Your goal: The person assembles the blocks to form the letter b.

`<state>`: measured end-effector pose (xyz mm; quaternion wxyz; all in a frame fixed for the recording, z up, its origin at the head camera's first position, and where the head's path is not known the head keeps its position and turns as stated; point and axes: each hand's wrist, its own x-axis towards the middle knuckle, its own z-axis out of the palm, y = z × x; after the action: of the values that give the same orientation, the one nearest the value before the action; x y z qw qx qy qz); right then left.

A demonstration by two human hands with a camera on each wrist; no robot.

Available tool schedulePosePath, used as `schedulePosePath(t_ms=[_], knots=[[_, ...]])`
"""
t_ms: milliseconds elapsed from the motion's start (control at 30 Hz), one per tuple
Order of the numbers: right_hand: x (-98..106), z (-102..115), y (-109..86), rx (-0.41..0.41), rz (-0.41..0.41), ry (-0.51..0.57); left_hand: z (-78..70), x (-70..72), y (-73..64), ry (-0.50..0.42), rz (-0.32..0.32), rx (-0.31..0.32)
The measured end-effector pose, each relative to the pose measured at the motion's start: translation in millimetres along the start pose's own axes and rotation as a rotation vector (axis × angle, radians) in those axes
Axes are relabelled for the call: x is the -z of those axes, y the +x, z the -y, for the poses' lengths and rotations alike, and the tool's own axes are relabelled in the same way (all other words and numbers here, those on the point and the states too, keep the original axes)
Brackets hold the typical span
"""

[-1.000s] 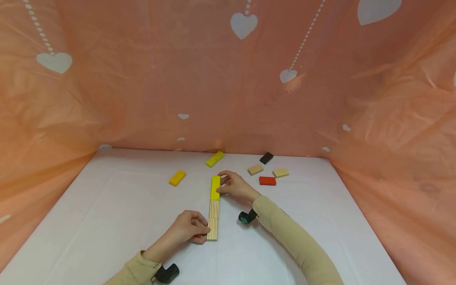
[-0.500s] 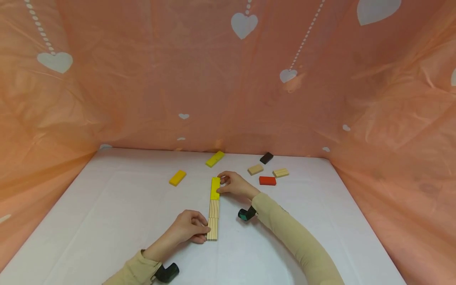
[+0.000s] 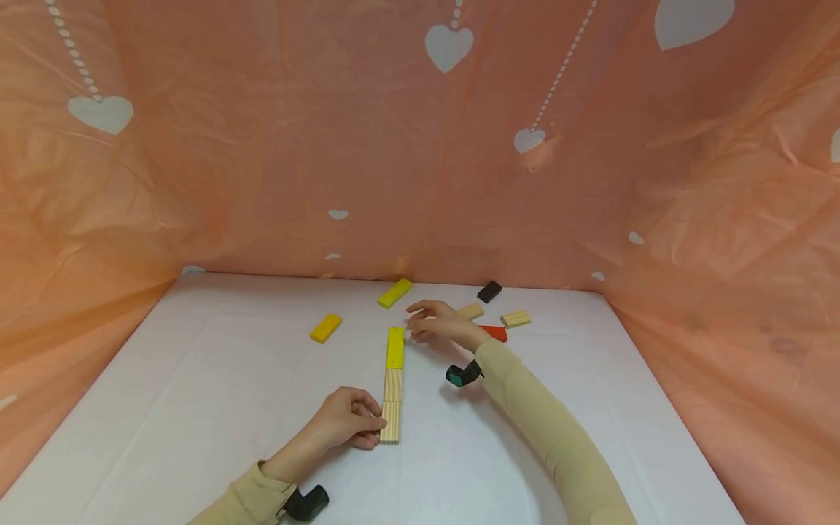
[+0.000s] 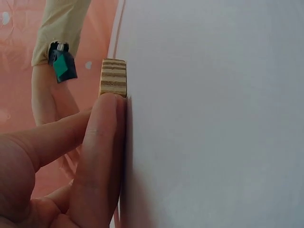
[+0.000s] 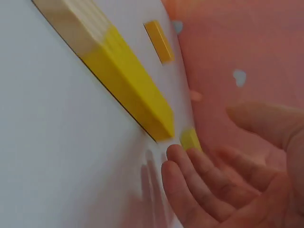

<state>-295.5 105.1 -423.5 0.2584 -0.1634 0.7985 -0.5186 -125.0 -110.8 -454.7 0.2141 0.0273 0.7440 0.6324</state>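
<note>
A row of flat wooden blocks lies end to end on the white tabletop. A bare wooden block (image 3: 390, 423) forms the near end, another wooden block (image 3: 393, 385) follows, and a yellow block (image 3: 396, 348) is at the far end. My left hand (image 3: 351, 419) holds the near block at its left side, fingers bent. In the left wrist view, a fingertip rests against that block's striped end (image 4: 114, 78). My right hand (image 3: 442, 323) hovers to the right of the yellow block's far end, apart from it. Its fingers (image 5: 190, 194) are loosely spread, with nothing between them.
Farther back lie an orange-yellow block (image 3: 326, 328) and another yellow block (image 3: 394, 293). Behind the right hand are a black block (image 3: 489, 292), two bare wooden blocks (image 3: 515, 319) and a partly hidden red block (image 3: 496, 333). A pink curtain (image 3: 367, 146) surrounds the table.
My right hand has let go of the yellow block and moved up, away to the right, now partly covering the red block. The left hand and the row keep their places.
</note>
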Motion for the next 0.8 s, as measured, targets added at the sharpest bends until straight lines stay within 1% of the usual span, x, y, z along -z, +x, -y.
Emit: schedulePosePath(t_ms=[67, 200, 300, 400, 467, 567, 667, 800], knots=[[7, 2, 4.2, 0.028, -0.007, -0.034, -0.1, 0.5, -0.5, -0.004, 0.006, -0.006], [20, 3, 14.8, 0.132, -0.029, -0.103, -0.9, 0.6, -1.4, -0.005, 0.007, -0.008], [29, 3, 22.2, 0.212, -0.037, -0.118, -1.8, 0.0, -2.0, -0.011, 0.001, 0.002], [34, 4, 28.7, 0.256, -0.041, -0.13, -2.2, -0.6, -1.9, -0.019, -0.003, 0.012], [35, 5, 33.2, 0.263, -0.049, -0.149, -2.3, -0.8, -1.5, -0.019, -0.004, 0.014], [36, 8, 39.7, 0.247, -0.076, -0.19, -2.2, -0.8, -0.6, -0.009, -0.007, 0.015], [35, 8, 49.9, 0.232, -0.119, -0.257, -1.2, -0.6, 1.0, -0.004, -0.013, 0.016], [33, 3, 64.1, 0.206, -0.156, -0.3, 0.5, -0.7, 3.4, -0.004, -0.019, 0.018]])
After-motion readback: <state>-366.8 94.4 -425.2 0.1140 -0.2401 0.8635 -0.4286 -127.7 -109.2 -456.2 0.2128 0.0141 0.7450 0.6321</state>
